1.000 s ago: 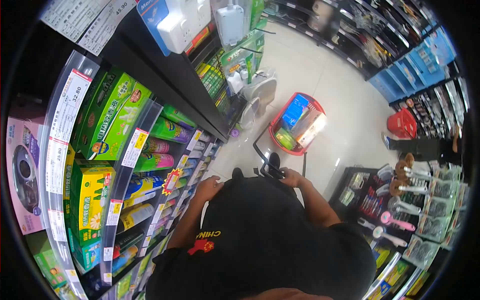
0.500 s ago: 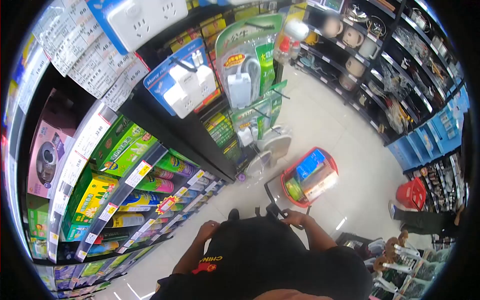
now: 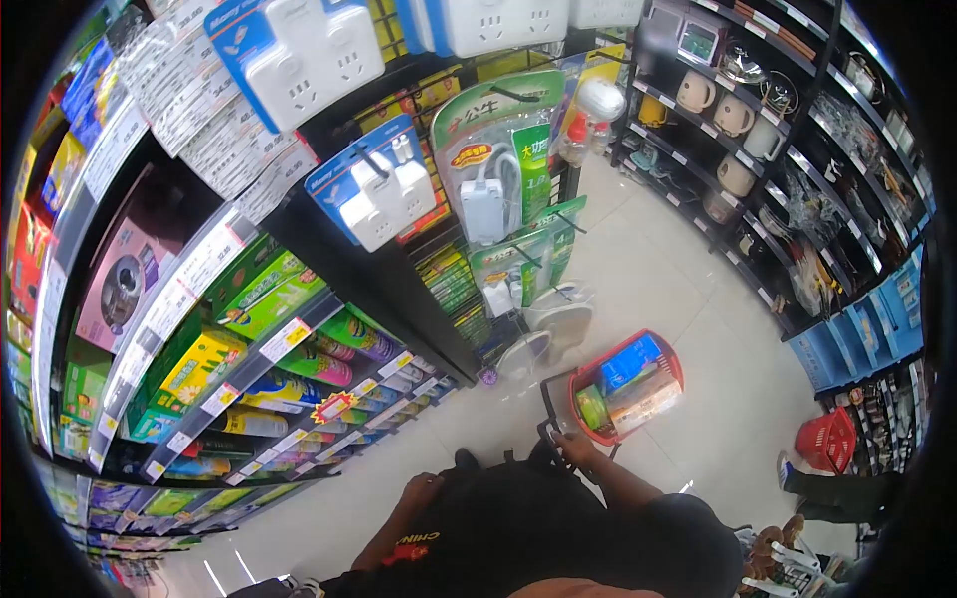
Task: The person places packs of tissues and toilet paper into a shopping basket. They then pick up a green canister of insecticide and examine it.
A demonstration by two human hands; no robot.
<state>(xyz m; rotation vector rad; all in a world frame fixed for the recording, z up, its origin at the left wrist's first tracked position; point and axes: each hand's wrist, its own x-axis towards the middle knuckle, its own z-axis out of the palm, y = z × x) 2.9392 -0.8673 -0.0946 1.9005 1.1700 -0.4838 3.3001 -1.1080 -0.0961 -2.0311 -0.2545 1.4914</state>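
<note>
My right hand (image 3: pixel 571 448) is closed around the black pull handle (image 3: pixel 546 399) of a red shopping basket (image 3: pixel 680 361), which stands on the floor ahead of me. In the basket lie a blue package (image 3: pixel 630 364), a green pack (image 3: pixel 592 407) and a pale, clear-wrapped pack (image 3: pixel 646 403). My left hand (image 3: pixel 423 489) hangs low beside my dark shirt, with its fingers loosely bent and nothing visible in it. Nearest to that hand is the shelf of spray cans (image 3: pixel 324 369) on the left.
Carded power sockets (image 3: pixel 384 199) and a green-backed extension lead (image 3: pixel 483 204) hang on hooks ahead. Shelves with pots (image 3: pixel 733 115) line the far right. Another person's leg (image 3: pixel 837 490) and a second red basket (image 3: pixel 825 441) are at right. Pale floor tiles (image 3: pixel 698 289) run between.
The view has shifted, so the left shelves and hanging sockets sit lower in it. My right hand still holds the basket handle, and my left hand hangs lower in view.
</note>
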